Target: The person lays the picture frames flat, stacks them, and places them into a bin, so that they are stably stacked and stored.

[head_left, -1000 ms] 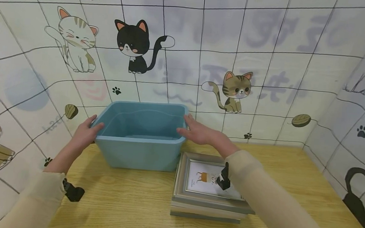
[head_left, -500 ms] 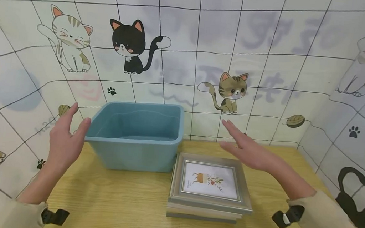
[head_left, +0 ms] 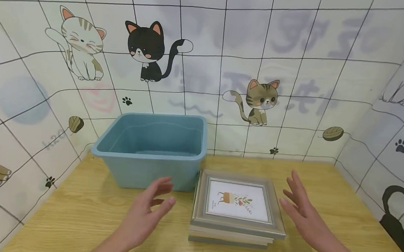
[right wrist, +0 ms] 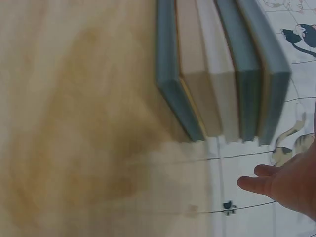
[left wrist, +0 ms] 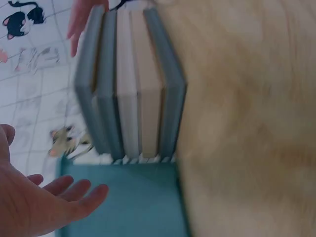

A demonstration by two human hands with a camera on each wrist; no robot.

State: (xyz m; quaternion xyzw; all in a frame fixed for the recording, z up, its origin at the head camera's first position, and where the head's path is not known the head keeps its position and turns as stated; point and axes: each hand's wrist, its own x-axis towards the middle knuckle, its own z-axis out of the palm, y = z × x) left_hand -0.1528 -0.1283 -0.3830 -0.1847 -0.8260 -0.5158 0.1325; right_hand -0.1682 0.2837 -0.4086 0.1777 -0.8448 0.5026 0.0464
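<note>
Several picture frames lie in a stack; the top one [head_left: 212,216] has a silver-grey border around a print of a plant in an orange pot. To the left of the stack, my left hand [head_left: 137,220] hovers in front of the blue bin [head_left: 137,172], fingers relaxed and holding nothing. My right hand [head_left: 305,219] is raised at the stack's right side, fingers extended and slightly bent, also bare. Both wrist views show grey and cream frame edges [left wrist: 129,113], with a gap between them and the left fingers [left wrist: 81,192] and right fingers [right wrist: 259,184].
The bin stands against the tiled wall [head_left: 199,74], its right side close beside the stack. Its visible interior holds nothing. Everything rests on a light wooden table [head_left: 73,218], with a second wall [head_left: 395,165] at the right.
Both hands have left the bin's rim. The left moved right and down toward the stack; the right swung out to the right, then came down beside the frames. Bin and stack stay put.
</note>
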